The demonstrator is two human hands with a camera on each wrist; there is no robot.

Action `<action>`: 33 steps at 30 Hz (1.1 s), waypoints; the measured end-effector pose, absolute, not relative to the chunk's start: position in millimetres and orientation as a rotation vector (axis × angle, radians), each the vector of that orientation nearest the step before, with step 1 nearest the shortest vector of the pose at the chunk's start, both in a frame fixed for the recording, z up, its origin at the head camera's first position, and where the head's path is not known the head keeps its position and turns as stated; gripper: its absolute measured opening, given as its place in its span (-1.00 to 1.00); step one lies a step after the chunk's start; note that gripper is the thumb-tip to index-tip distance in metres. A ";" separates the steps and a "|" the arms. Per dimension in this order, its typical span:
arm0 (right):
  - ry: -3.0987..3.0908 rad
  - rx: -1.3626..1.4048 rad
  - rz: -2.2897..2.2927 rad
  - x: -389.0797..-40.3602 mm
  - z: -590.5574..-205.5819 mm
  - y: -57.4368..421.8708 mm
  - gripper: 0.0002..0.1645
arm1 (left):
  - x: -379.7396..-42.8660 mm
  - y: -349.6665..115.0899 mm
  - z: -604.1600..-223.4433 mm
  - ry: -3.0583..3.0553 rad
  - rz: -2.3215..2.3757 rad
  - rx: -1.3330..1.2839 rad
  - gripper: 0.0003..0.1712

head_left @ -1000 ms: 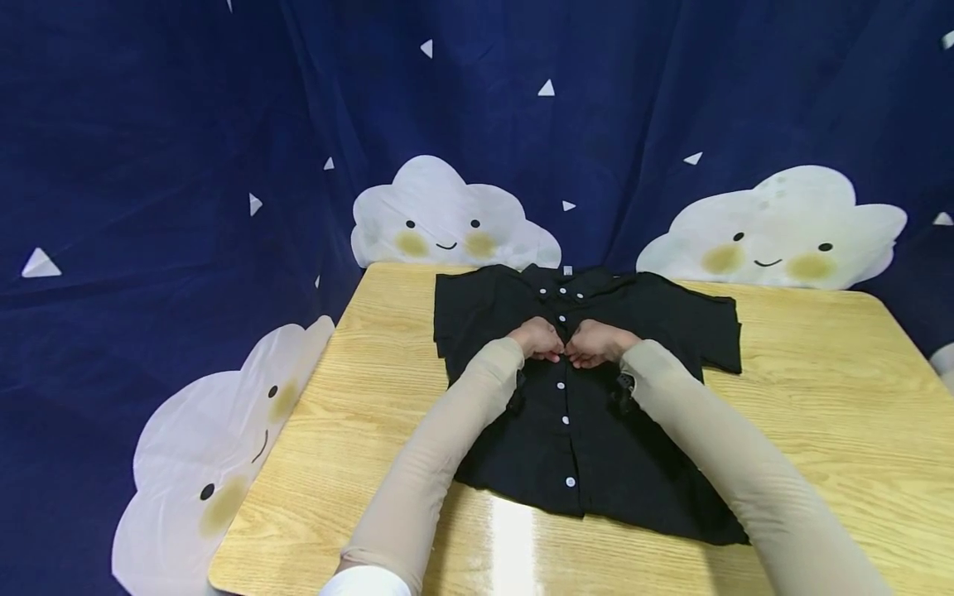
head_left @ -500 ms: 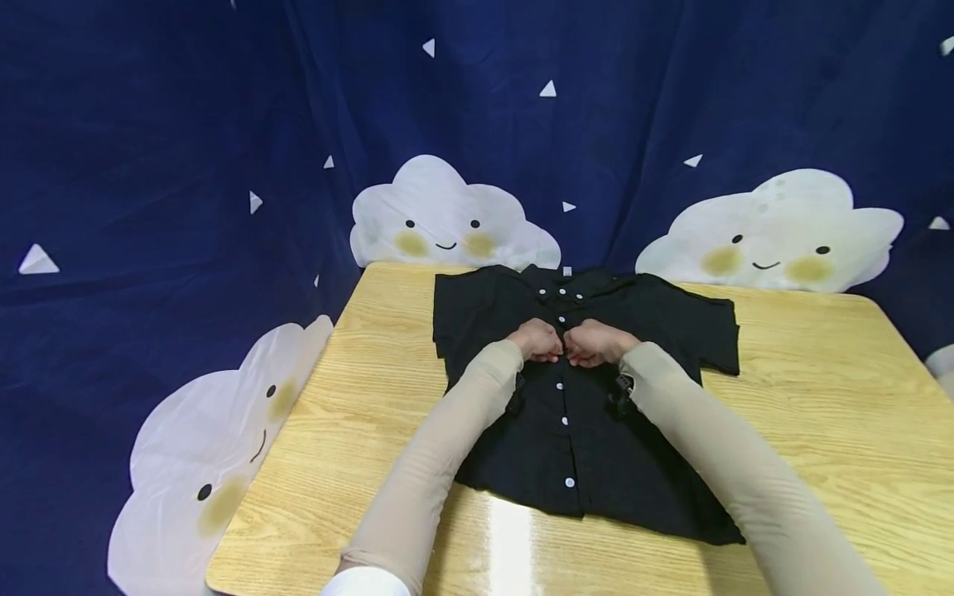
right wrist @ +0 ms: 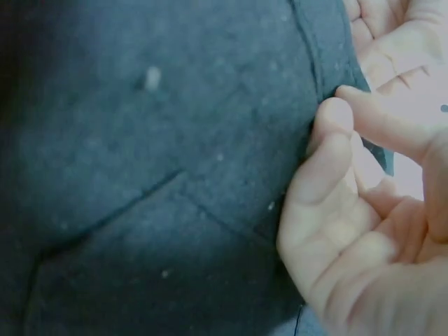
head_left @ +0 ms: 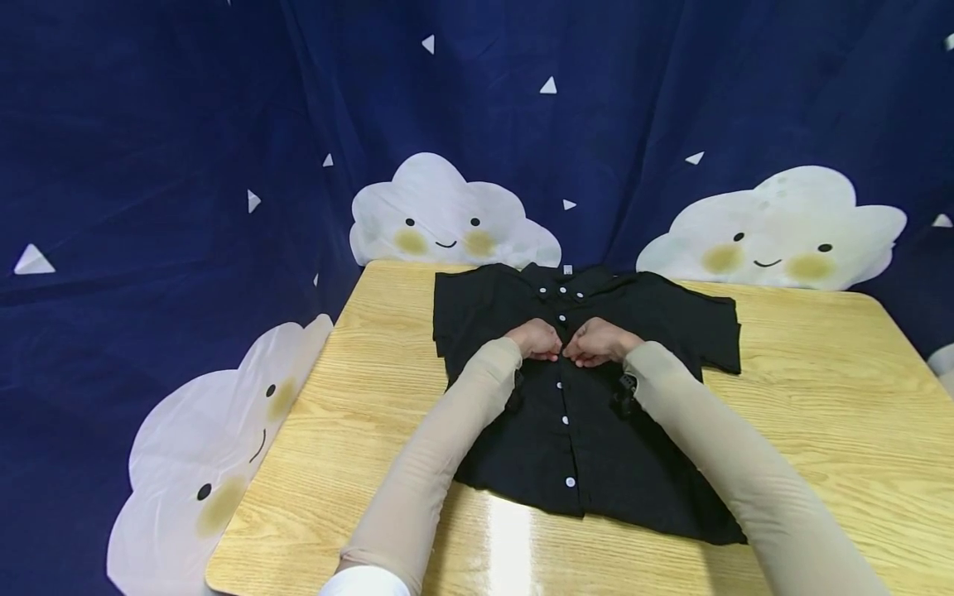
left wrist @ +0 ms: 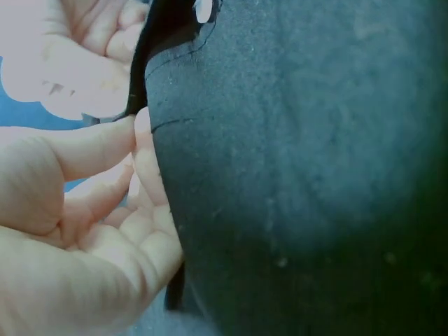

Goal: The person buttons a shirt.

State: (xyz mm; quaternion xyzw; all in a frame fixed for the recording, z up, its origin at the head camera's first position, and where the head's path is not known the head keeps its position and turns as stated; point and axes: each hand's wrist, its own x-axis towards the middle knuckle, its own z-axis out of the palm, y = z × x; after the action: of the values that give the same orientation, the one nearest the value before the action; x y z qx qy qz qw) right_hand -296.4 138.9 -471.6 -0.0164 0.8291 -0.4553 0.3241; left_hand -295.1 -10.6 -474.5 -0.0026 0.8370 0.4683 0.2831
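A black short-sleeved shirt (head_left: 492, 447) lies front up on the table, its collar at the far side. White buttons (head_left: 570, 482) run down its middle. In the head view my left hand (head_left: 537, 339) and right hand (head_left: 599, 342) meet at the placket, below the chest button (head_left: 562, 318). My left hand (left wrist: 91, 217) pinches one front edge between thumb and fingers in the left wrist view; a white button (left wrist: 204, 10) shows above. My right hand (right wrist: 371, 210) pinches the placket edge in the right wrist view. The button between my fingertips is hidden.
The shirt rests on a wooden table (head_left: 358, 389) with rounded corners. A dark blue curtain (head_left: 477, 99) with white clouds (head_left: 447, 215) hangs behind and to the left. Beige sleeves (head_left: 440, 455) cover both forearms, which pass over the shirt.
Both hands stay at the same spot on the placket. The right hand's fingers shift slightly; the fingertips of the two hands part a little and come close again. The shirt lies as before.
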 end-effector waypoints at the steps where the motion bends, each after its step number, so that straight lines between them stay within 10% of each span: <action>1: 2.180 -0.048 -1.182 -296.3 -471.7 139.5 -0.92 | -291.8 -10.8 -471.6 2.252 1.255 -0.005 -0.73; 33: 2.141 -0.035 -1.249 -296.5 -475.4 137.4 -0.90 | -291.2 -7.7 -466.5 2.354 1.170 -0.148 -0.76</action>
State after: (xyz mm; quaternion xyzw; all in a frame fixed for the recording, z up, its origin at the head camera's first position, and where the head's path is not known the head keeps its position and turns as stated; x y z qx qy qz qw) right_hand -296.5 137.4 -475.4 -0.0132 0.8166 -0.4765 0.3254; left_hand -291.2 -7.7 -466.5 -0.0543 0.8654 0.4301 0.2515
